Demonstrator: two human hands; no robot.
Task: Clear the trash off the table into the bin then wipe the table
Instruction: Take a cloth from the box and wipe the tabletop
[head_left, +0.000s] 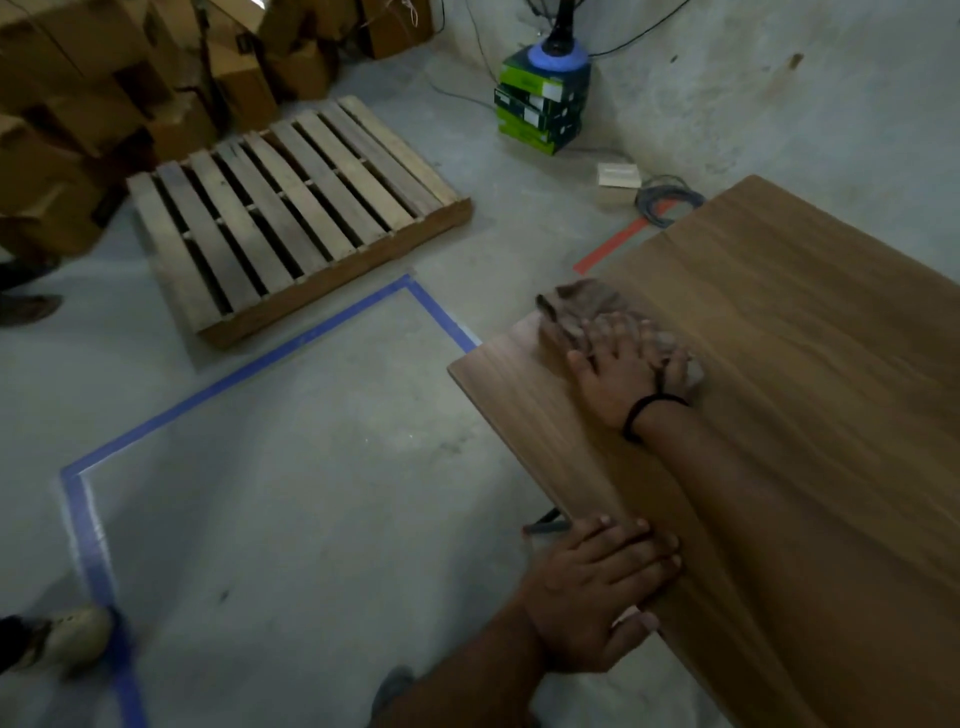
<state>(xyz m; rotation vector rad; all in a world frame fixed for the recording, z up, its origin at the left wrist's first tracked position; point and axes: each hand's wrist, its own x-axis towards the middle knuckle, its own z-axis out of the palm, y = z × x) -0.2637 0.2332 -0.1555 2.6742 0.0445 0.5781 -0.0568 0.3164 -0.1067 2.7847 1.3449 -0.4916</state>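
Wooden pallet (291, 218) at 10 o'clock on concrete floor (311, 519); cardboard boxes (104, 104) at 11 o'clock; stacked green boxes (540, 109) at 12 o'clock; coiled cable (647, 205) at 1 o'clock; blue tape outline (249, 367) at 9 o'clock.

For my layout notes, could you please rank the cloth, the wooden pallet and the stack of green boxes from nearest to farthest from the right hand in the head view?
1. Cloth, under the right hand.
2. Wooden pallet, on the floor to the left.
3. Stack of green boxes, by the far wall.
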